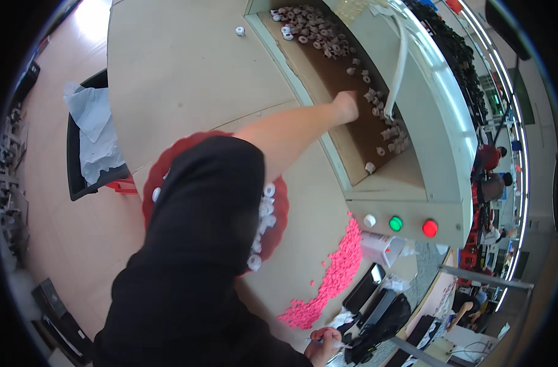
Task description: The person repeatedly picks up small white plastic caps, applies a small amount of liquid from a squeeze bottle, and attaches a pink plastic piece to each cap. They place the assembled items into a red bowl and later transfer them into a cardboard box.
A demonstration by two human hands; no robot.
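My left arm stretches in a black sleeve over a red scalloped tray (280, 211) into the brown-floored trough (328, 79) of a pale machine. There my left hand (347, 107) is low beside small greyish-white ring-shaped parts (373, 98); its fingers are hidden from view. White parts of similar shape (267, 208) lie in the red tray, partly covered by my arm. At the lower edge my right hand (323, 345) is closed with pinched fingers round something thin and pale, too small to name. Close to it spreads a long heap of small pink pieces (334, 275).
Green (396, 223), red (430, 228) and white (369, 221) buttons line the machine's front. A white container (381, 248), a black phone (363, 289) and a black bag (386, 324) are at the right. A dark bin (77, 159) stands left; people sit far right.
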